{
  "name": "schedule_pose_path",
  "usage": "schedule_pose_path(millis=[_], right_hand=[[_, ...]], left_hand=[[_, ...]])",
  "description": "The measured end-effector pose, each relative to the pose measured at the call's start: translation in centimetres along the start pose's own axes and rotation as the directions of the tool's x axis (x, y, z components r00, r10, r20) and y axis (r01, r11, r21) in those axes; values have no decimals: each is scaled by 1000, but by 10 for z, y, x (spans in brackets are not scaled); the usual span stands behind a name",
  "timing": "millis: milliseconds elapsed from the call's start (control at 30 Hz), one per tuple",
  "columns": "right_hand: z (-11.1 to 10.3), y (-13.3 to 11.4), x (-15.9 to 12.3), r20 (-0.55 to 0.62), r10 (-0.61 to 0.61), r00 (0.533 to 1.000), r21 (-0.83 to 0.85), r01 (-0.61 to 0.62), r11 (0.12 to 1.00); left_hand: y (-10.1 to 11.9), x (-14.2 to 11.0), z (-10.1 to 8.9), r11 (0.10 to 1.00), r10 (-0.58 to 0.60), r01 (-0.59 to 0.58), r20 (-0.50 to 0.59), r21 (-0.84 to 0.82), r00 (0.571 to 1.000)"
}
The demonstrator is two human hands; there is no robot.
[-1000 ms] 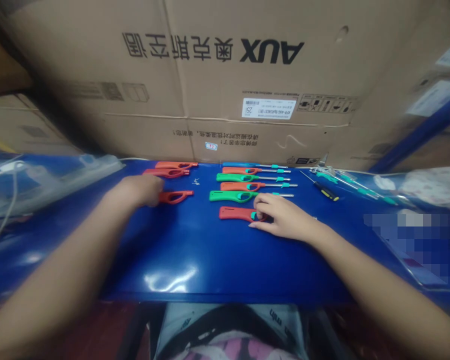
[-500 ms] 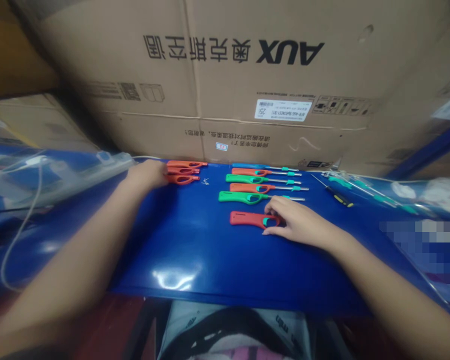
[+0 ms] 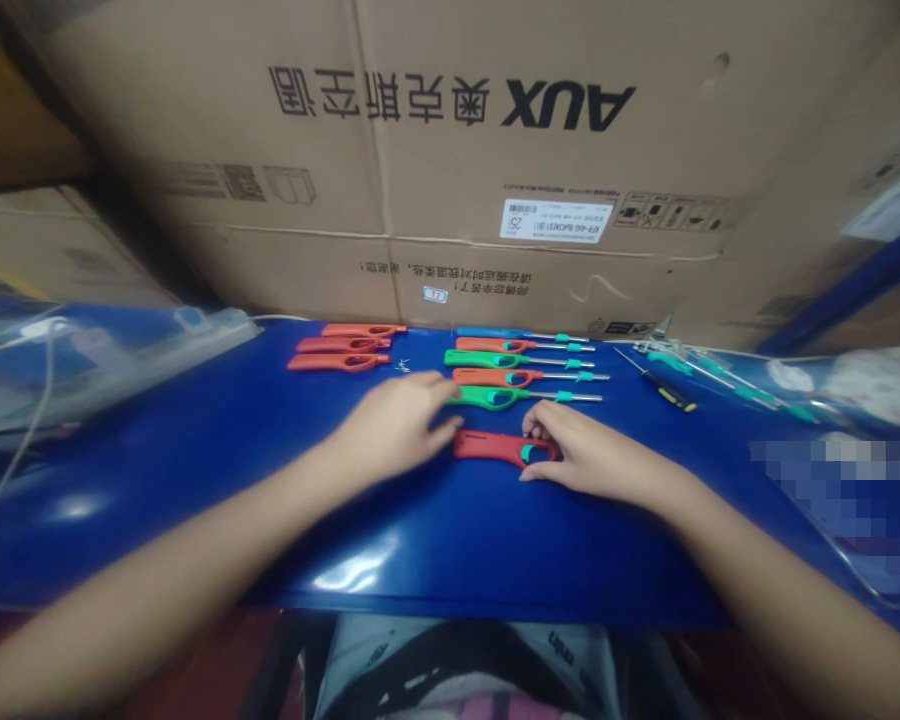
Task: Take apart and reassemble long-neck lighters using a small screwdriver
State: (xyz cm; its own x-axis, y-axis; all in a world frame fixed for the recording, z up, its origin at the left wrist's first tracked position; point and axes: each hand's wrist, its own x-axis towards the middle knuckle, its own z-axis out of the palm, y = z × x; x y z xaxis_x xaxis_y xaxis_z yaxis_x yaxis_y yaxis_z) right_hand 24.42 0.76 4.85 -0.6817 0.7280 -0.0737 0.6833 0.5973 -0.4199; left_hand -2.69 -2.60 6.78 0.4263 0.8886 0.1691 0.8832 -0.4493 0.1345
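Observation:
A red lighter body with a teal trigger (image 3: 495, 447) lies on the blue table (image 3: 390, 520) in front of me. My right hand (image 3: 585, 458) pinches its trigger end with thumb and fingers. My left hand (image 3: 394, 425) rests palm down at its left end, fingers stretched toward it and just touching. Behind it lie several finished lighters with metal nozzles, among them a green one (image 3: 487, 397) and an orange one (image 3: 495, 376). Three red handle shells (image 3: 341, 361) lie in a stack at the back left.
A large cardboard box (image 3: 450, 160) stands along the table's back edge. A black and yellow screwdriver (image 3: 664, 388) and loose teal-tipped nozzles (image 3: 709, 375) lie at the right. Clear plastic bags (image 3: 97, 350) and a white cable lie at the left.
My left hand left a red shell with the stack at the back left and came back right to the red lighter body. My right hand stayed on that body.

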Motion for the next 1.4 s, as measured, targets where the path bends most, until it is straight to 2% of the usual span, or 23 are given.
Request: schedule_pose_path(millis=[33, 100, 200, 400, 600, 800, 933, 1200, 1300, 1400], right_hand=[[0, -3, -1, 4, -11, 1000, 2, 11, 1000], [1, -10, -2, 20, -49, 999, -5, 50, 999], [2, -19, -6, 45, -101, 994, -50, 103, 993], [4, -30, -12, 21, -54, 998, -214, 57, 975], [5, -32, -14, 59, -74, 996, -185, 83, 979], [5, -33, -13, 50, -83, 995, -198, 91, 976], [6, -24, -9, 27, -77, 997, -80, 79, 994], [0, 2, 1, -50, 7, 999, 192, 3, 981], [1, 4, 4, -57, 7, 998, 323, 11, 946], [3, 4, 6, -93, 29, 995, 497, 21, 867]], left_hand=[[14, -2, 8, 995, 87, -86, 9, -40, 996], [33, -6, 21, 977, 185, -181, 24, -112, 983], [43, -9, 30, 956, 252, -240, 52, -169, 966], [49, -10, 29, 960, 210, -189, 82, -209, 974], [58, -15, 30, 964, 213, -194, 90, -182, 973], [47, -11, 37, 951, 225, -210, 42, -228, 973], [34, -2, 46, 924, 288, -283, -21, -258, 957], [20, 6, 58, 896, 243, -270, -120, -352, 963], [20, 7, 58, 885, 228, -269, -150, -380, 962], [21, 8, 57, 868, 188, -247, -176, -431, 966]])
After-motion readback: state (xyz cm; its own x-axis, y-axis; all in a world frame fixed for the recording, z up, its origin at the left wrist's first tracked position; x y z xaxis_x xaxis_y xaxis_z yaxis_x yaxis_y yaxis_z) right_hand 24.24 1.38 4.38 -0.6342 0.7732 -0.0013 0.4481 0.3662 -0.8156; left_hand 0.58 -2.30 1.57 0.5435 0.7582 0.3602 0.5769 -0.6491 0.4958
